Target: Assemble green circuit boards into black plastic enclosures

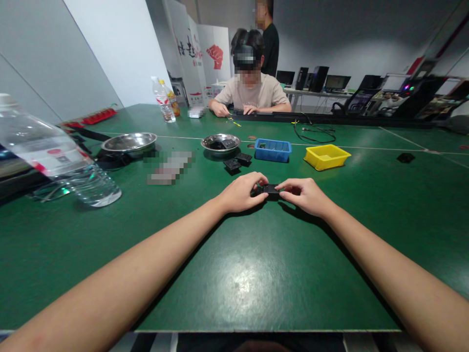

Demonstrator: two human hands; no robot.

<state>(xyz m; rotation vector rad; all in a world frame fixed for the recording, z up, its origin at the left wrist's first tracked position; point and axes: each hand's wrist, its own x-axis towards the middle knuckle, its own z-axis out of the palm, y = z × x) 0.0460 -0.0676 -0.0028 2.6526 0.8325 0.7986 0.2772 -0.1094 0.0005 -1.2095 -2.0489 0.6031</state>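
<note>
Between my two hands, low over the green table [249,254], is a small black rectangular plastic part [271,190]. My left hand [244,192] grips its left end between thumb and fingers. At the other end, the thumb and fingertips of my right hand [305,194] pinch the part. Just beyond my left hand lie two similar black square pieces, a nearer one [232,166] and a farther one [243,158]. Behind them a round steel bowl [220,151] contains more black pieces. What exact kind of part I hold is too small to tell.
A blue divided tray [273,155] and a yellow bin [327,158] stand beyond my hands. At left are a large water bottle [62,151] and a steel dish [130,145]. Across the table sits a person [252,93] beside a long black bar [330,119] and cables [315,134].
</note>
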